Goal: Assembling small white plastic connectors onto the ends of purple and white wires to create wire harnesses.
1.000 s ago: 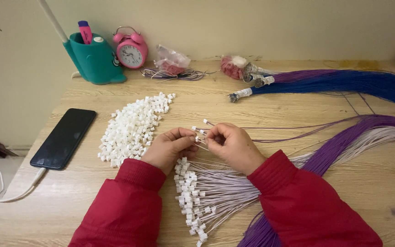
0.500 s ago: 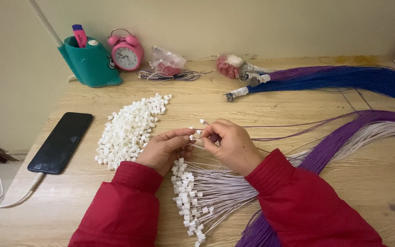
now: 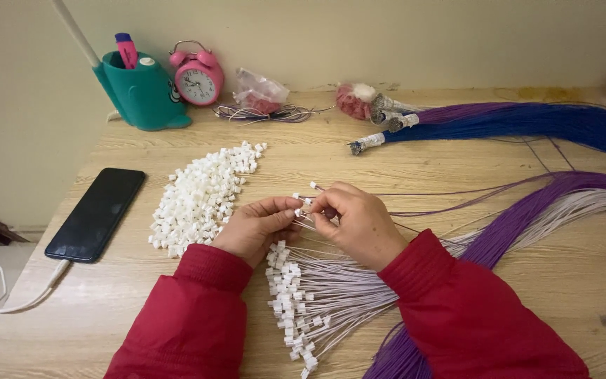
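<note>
We are looking down at a wooden table [image 3: 457,158], with both hands meeting just left of the frame's centre. The left hand [image 3: 257,228] is pinching a small white connector [image 3: 301,210] between thumb and fingertips, the fingers pressed close together rather than spread. The right hand [image 3: 355,223] is likewise closed in a fine pinch, holding the end of a thin pale wire [image 3: 415,235] right against that connector; another white connector [image 3: 313,186] is sticking up just above the fingers. Whether the wire tip is already seated we cannot tell, since the fingertips are covering the joint.

We are judging the step in hand to be the fitting of a wire end into a connector housing. The next move is calling for a straight, aligned push while the left pinch is keeping the housing from turning.

Below the hands, in the lower centre, a fan of wires already carrying connectors [image 3: 292,302] is lying on the table. To the left of the hands a heap of loose white connectors [image 3: 201,196] is waiting within easy reach. Purple and white wire bundles [image 3: 562,203] are running off to the right edge, and a blue bundle [image 3: 527,126] is lying in the upper right. A black phone [image 3: 96,214] is resting at the left, with a teal pen holder [image 3: 142,91] and a pink alarm clock [image 3: 196,76] in the upper left.
</note>
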